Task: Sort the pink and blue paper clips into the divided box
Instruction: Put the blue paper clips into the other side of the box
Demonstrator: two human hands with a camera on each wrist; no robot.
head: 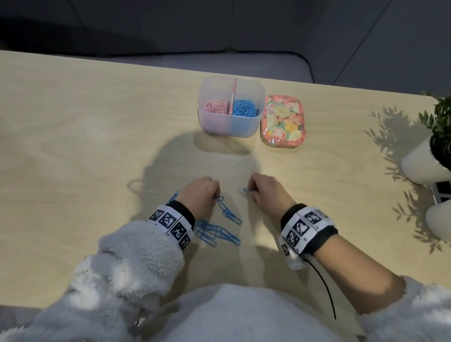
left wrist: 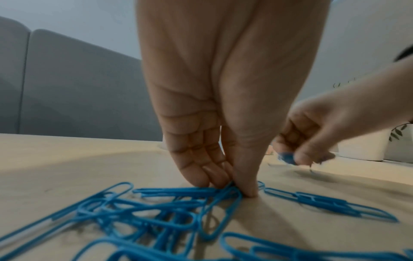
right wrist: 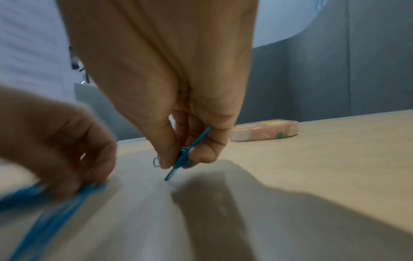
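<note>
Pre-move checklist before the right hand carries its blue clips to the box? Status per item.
1. Right hand pinches blue clips: ok.
2. Held clips all blue: ok as far as the blurred wrist view shows.
3. Divided box uncovered, floral lid beside it: ok.
4. Blue compartment is the right-hand one, pink clips on the left: ok.
5. Left hand pinching loose blue clips on the table, clear of the path to the box: ok.
6. Held clips untangled from the pile: cannot tell.
</note>
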